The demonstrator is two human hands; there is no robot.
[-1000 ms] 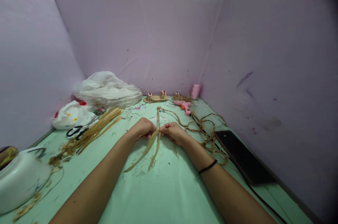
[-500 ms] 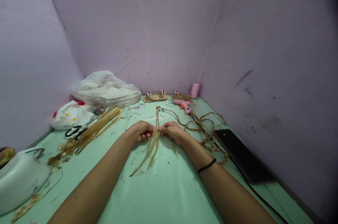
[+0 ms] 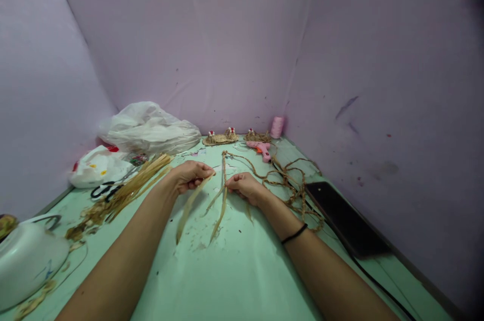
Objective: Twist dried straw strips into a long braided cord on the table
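Observation:
My left hand pinches the top of a loose, pale dried fibre strip that hangs down toward me, apart from the braid. My right hand is closed on the lower end of a thin braided fibre cord, where two or so loose strands fan out below the fingers. From the cord's far end, more finished braid runs off to the right and lies in a tangled heap beside a dark phone-like slab. My fingertips hide the spot where the strands leave the braid.
To the left lie a bundle of dried fibre strips, black-handled scissors, plastic bags and a white pot. At the back are woven slippers, a pink glue gun and a pink thread spool. Walls enclose the table.
My left hand has moved left, away from the braid, with one fibre strip pinched in it. My right hand keeps its hold on the cord.

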